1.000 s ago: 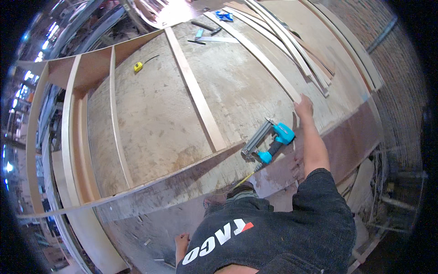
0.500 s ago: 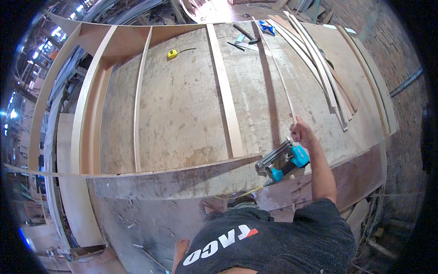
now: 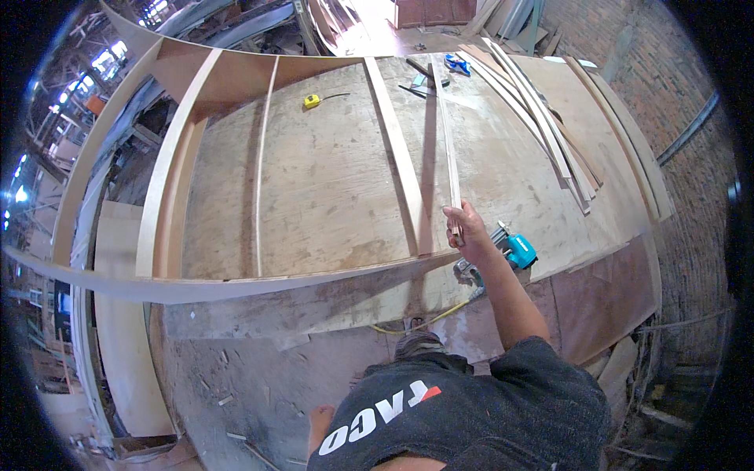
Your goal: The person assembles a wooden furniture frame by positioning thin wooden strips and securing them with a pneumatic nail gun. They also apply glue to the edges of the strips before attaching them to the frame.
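My right hand (image 3: pixel 466 228) is closed around the near end of a long, thin wooden strip (image 3: pixel 446 141). The strip reaches away across the panel toward the hammer at the far edge. Just right of that wrist, a teal nail gun (image 3: pixel 518 251) lies on the panel, partly covered by my forearm; a yellow hose runs from it over the near edge. Low beside my body, my left hand (image 3: pixel 320 418) shows only in part, and its fingers cannot be made out. Left of the strip stands a wooden frame with several crosswise slats (image 3: pixel 395 149).
A yellow tape measure (image 3: pixel 312 101) lies inside the frame. At the far edge are a hammer (image 3: pixel 419 69), a square and a blue object (image 3: pixel 457 65). Several loose strips (image 3: pixel 542 118) lie on the right of the panel. A brick wall (image 3: pixel 667 78) stands beyond. Scraps litter the floor.
My right hand has moved left with the strip, bringing it nearer the frame's slats. The nail gun stays on the panel, now partly behind my forearm. The view has shifted slightly.
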Demonstrator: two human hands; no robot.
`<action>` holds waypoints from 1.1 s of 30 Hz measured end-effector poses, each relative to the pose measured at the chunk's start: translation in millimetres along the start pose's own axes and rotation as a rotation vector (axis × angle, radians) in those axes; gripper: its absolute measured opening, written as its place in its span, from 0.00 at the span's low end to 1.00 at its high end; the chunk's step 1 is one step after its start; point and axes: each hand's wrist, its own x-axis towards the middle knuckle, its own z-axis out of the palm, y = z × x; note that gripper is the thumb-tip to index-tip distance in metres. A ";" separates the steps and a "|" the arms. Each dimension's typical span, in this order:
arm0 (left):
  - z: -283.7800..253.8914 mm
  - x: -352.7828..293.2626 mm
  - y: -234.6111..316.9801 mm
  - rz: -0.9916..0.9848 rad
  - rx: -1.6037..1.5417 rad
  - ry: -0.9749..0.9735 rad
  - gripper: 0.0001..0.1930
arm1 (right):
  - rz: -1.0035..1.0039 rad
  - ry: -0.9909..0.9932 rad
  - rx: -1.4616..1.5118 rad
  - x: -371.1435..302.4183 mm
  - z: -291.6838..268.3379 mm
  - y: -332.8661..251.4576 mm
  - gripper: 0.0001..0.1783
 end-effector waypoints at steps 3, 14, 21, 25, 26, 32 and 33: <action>-3.3 12.4 -53.1 0.094 -0.041 0.060 0.13 | -0.060 0.022 -0.034 -21.6 28.5 21.8 0.23; -95.4 -20.0 -200.4 -0.099 -0.135 -0.007 0.15 | -0.372 -0.001 -0.385 -79.4 153.1 150.2 0.41; -128.1 -36.7 -259.1 -0.187 -0.208 0.012 0.17 | -0.434 0.067 -0.721 -30.5 200.3 160.3 0.38; -123.0 -47.7 -266.6 -0.217 -0.271 0.038 0.18 | -0.366 -0.030 -0.578 -12.6 205.4 155.2 0.35; -118.3 -50.4 -266.1 -0.228 -0.277 0.039 0.18 | -0.361 -0.039 -0.580 -5.3 209.2 156.4 0.35; -78.9 -50.3 -238.6 -0.268 -0.232 -0.041 0.19 | -0.376 -0.004 -0.634 21.5 168.5 148.1 0.34; -71.7 -53.0 -232.0 -0.290 -0.229 -0.046 0.19 | -0.335 -0.021 -0.618 16.8 173.7 147.2 0.34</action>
